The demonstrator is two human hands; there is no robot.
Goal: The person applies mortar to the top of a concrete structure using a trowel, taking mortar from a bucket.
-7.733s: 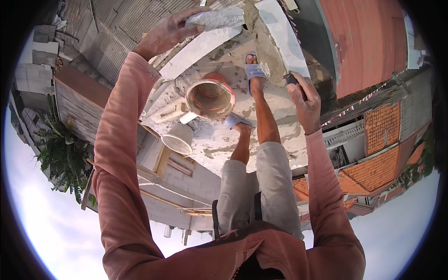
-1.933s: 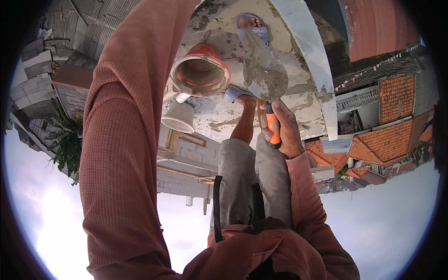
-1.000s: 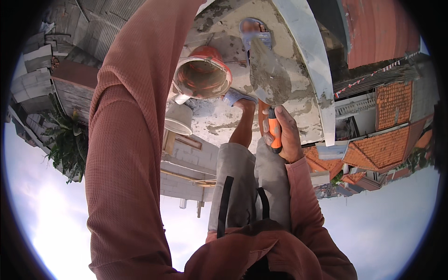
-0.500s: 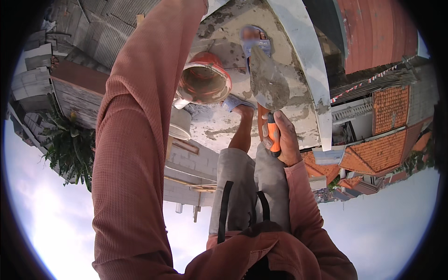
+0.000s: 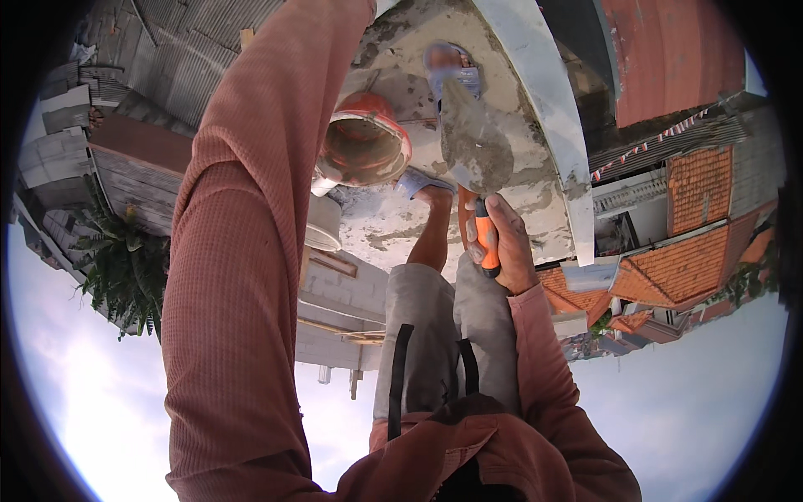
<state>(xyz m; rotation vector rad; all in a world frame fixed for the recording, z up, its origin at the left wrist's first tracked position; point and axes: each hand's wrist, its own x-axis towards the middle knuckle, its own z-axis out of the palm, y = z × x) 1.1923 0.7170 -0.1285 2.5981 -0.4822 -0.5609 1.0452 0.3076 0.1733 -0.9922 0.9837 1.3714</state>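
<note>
My right hand (image 5: 514, 243) is closed around the orange and black handle of a trowel (image 5: 475, 138). Its grey, mortar-smeared blade points away from me, in front of one of my feet. My left arm (image 5: 238, 251), in a reddish sleeve, stretches up past the top edge, so that hand lies out of the picture. Between the left arm and the trowel sits a red bucket (image 5: 368, 103), coated inside with grey mortar; how much it holds I cannot tell.
A pale bucket (image 5: 323, 224) stands beside the red one, partly behind my sleeve. My slippered feet are on a mortar-stained slab (image 5: 523, 209). Along its right side curves a white edge (image 5: 556, 117), with tiled roofs (image 5: 677, 268) beyond and below. Corrugated roofs (image 5: 188, 50) lie left.
The trowel and my right hand have shifted slightly left, and the blade has tipped a little upward in the picture. The left arm has hardly moved.
</note>
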